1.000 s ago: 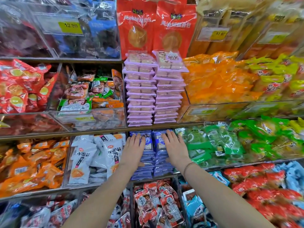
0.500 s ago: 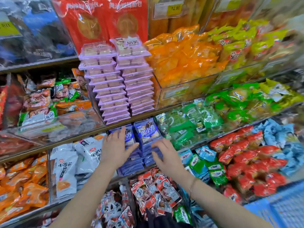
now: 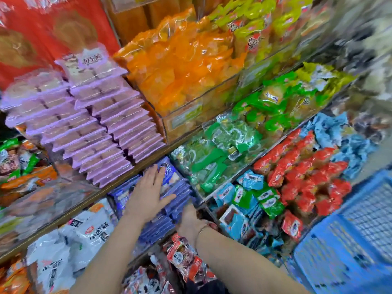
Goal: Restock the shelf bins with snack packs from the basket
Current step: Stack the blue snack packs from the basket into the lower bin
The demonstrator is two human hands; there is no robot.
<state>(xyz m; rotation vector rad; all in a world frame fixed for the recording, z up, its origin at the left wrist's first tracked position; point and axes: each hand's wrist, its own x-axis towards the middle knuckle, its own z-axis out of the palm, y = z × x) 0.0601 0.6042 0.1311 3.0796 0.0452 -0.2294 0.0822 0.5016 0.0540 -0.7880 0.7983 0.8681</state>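
Left hand (image 3: 148,196): flat, fingers straight and spread, palm down on top of the stacked blue packs (image 3: 180,188) in the middle shelf bin. It presses or rests on them and does not grip.

Right hand (image 3: 187,222): at 5 o'clock from the left hand, against the front lower edge of the same blue stack. Its fingertips are hidden by the packs, so I cannot tell whether it grips. There is a thin bracelet (image 3: 200,230) on the wrist.

Going outward from the left hand:
- 11 o'clock, one shelf up: two columns of lilac tray packs (image 3: 95,128), stacked high.
- 12 o'clock, behind those: big red bags (image 3: 53,28).
- 1 o'clock: orange bags (image 3: 180,66) in a clear bin.
- 2 o'clock: green packs (image 3: 222,145), just beside the blue stack.
- 3 o'clock: red packs (image 3: 307,166), with light-blue packs (image 3: 350,134) beyond them.
- 4 o'clock, at the frame edge, well apart from both hands: the blue plastic basket (image 3: 350,240). It is blurred and its contents are unreadable.
- 6 o'clock, in the lower bin under the right forearm: small red-and-white packs (image 3: 182,257).
- 8 o'clock: white bags (image 3: 89,230), next bin over.

The right and top edges of the frame are motion-blurred.
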